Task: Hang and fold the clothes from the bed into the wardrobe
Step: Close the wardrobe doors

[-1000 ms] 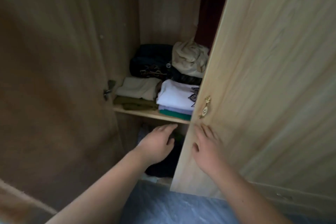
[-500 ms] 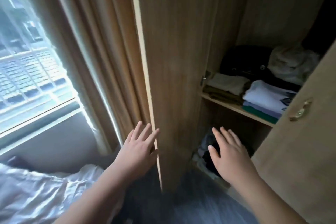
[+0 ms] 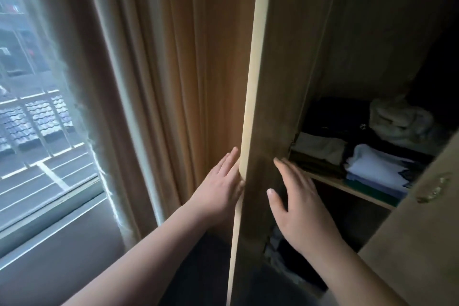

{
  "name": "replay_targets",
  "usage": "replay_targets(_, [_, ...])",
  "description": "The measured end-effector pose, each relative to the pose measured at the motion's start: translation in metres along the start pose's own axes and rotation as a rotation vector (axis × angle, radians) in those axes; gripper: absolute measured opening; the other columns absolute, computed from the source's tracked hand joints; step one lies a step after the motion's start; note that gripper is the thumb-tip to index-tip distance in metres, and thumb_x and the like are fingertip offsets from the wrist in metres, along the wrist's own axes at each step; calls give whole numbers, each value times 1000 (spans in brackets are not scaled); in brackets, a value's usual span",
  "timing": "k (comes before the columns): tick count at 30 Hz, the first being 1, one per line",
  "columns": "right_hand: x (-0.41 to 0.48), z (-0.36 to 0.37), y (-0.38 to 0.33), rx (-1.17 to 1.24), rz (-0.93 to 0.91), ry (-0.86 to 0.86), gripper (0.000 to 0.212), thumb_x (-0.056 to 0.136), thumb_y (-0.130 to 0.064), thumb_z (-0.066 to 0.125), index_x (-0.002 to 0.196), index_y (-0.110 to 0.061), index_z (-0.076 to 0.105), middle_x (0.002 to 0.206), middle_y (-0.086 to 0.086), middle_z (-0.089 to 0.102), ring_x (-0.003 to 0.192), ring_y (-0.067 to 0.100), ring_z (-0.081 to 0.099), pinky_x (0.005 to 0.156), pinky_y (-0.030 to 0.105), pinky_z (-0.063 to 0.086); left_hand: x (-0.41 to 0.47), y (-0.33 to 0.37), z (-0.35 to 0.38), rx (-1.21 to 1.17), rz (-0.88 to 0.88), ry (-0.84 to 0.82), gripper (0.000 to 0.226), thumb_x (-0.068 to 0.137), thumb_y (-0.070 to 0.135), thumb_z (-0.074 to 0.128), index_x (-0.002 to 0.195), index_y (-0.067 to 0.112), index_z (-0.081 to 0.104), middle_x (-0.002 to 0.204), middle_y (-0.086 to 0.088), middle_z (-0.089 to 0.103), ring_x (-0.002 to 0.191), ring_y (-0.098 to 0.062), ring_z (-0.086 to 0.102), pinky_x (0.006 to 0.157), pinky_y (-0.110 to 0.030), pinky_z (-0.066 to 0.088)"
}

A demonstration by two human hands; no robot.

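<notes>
The window [image 3: 37,107] fills the left of the view, with a tan curtain [image 3: 173,69] hanging in long folds beside it. To the right stands the wardrobe [image 3: 372,32], dark inside. Its left door [image 3: 273,82] is swung out and seen nearly edge-on, its pale edge running top to bottom through the middle of the view. The right door [image 3: 422,243] cuts across the lower right corner and carries a small metal handle [image 3: 433,187].

Inside, 1 shelf [image 3: 347,187] holds the clothes already put away. A folded white pile [image 3: 377,171] sits at the front right, on a green layer. A folded beige and olive pile [image 3: 320,149] lies just beside it on the left. Behind them are a dark bundle [image 3: 335,112] and a crumpled cream garment [image 3: 397,117]. More dark clothing [image 3: 285,253] lies in the compartment below the shelf, too dim to make out.

The left hand [image 3: 221,181] lies on the outer side of the left door, fingers straight and together against the door's edge, between door and curtain. The right hand [image 3: 298,201] reaches along the door's inner side, fingers straight, thumb held apart. Whether it touches the wood I cannot tell. Neither hand holds a garment. The right fingertips are near the beige and olive pile but apart from it, and the white pile lies farther right.
</notes>
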State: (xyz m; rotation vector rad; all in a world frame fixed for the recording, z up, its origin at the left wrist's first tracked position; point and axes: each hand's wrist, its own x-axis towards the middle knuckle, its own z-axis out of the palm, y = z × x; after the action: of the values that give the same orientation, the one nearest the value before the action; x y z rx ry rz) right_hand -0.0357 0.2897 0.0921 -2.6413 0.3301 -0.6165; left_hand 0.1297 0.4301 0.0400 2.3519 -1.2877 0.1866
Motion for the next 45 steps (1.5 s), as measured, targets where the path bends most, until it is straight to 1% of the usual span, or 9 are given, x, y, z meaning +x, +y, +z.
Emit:
replay_targets(3, [-2,-11,-14,39,-93,116,60,96,-38,44,153,-29,28,160,-11,27,148,5,23,118,34,32,0,8,10,-167,122,73,63,106,40,30,157,35,-7,167,2,-3,153,-13,-6,124,-43,15])
replay_targets(7, [-6,-27,-7,-32,-222,219,61,94,-14,57,151,-18,37,161,-6,26,148,11,24,120,32,27,11,29,34,-191,303,93,66,106,39,38,159,19,6,167,0,9,154,-16,5,123,-45,20])
replay_targets(11, [-16,-45,25,-176,-215,402,60,93,-14,53,151,-13,38,161,4,25,149,20,25,121,36,25,27,64,61,-203,414,28,74,105,48,37,158,11,1,167,-4,2,154,-19,3,121,-46,23])
replay_targets(17, [-42,-81,96,-463,29,398,72,97,-31,44,159,-16,10,167,3,5,153,23,10,119,47,26,66,137,100,-217,446,-82,79,100,65,23,149,35,-30,159,11,-32,150,-12,-22,124,-38,6])
replay_targets(23, [-28,-130,192,-527,269,353,76,99,-36,42,158,-21,-4,166,-6,-11,152,12,-10,122,39,13,138,207,154,-65,516,-60,71,101,57,27,154,38,-17,162,3,-26,152,-26,-16,124,-44,6])
replay_targets(27, [2,-158,264,-545,268,295,70,98,-29,47,158,-18,14,167,-1,-1,153,16,-6,122,43,21,191,245,188,64,449,-91,71,99,54,30,158,34,-3,166,-9,-9,150,-41,4,120,-54,21])
replay_targets(31, [25,-172,313,-646,222,237,69,96,-30,42,158,-15,14,166,5,3,153,20,-2,122,45,20,223,271,216,156,348,-72,74,91,51,41,157,23,19,162,-20,16,140,-52,23,110,-62,32])
replay_targets(37, [53,-182,367,-792,126,279,68,93,-28,45,156,-12,24,164,10,18,153,26,9,121,52,15,259,284,242,182,254,-7,77,88,45,54,156,29,21,162,-16,20,138,-49,27,108,-62,33])
replay_targets(45, [84,-181,405,-814,83,337,67,96,-33,38,157,-11,22,165,9,15,153,26,9,121,54,14,288,296,262,205,169,50,75,86,42,54,155,30,27,162,-14,21,138,-48,28,108,-62,32])
